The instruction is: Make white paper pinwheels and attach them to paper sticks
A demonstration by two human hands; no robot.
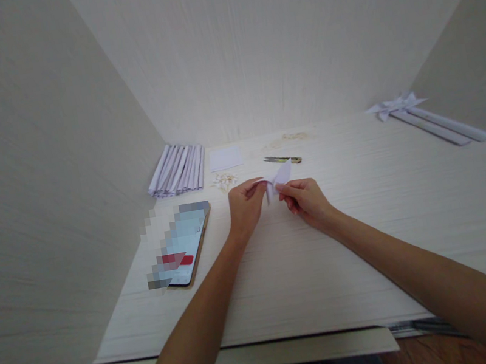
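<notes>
A small piece of folded white paper (283, 174) is pinched between my two hands above the middle of the table. My left hand (247, 206) grips its left side between thumb and fingers. From the right, my right hand (305, 200) pinches the paper near its centre, fingers curled. One pointed flap sticks up to the right and a narrow strip hangs down between the hands. Just beyond the paper lie thread snips (283, 159) with pointed blades. Small pale scraps (225, 180) are heaped beyond my left hand, close to a flat white paper sheet (225, 158).
A phone (187, 240) with a lit screen lies at the left. Behind it sits a stack of rolled white paper strips (177, 169). Folded paper pieces (397, 105) and two long paper strips (441, 125) lie at the far right. Walls enclose the table (296, 284) on three sides.
</notes>
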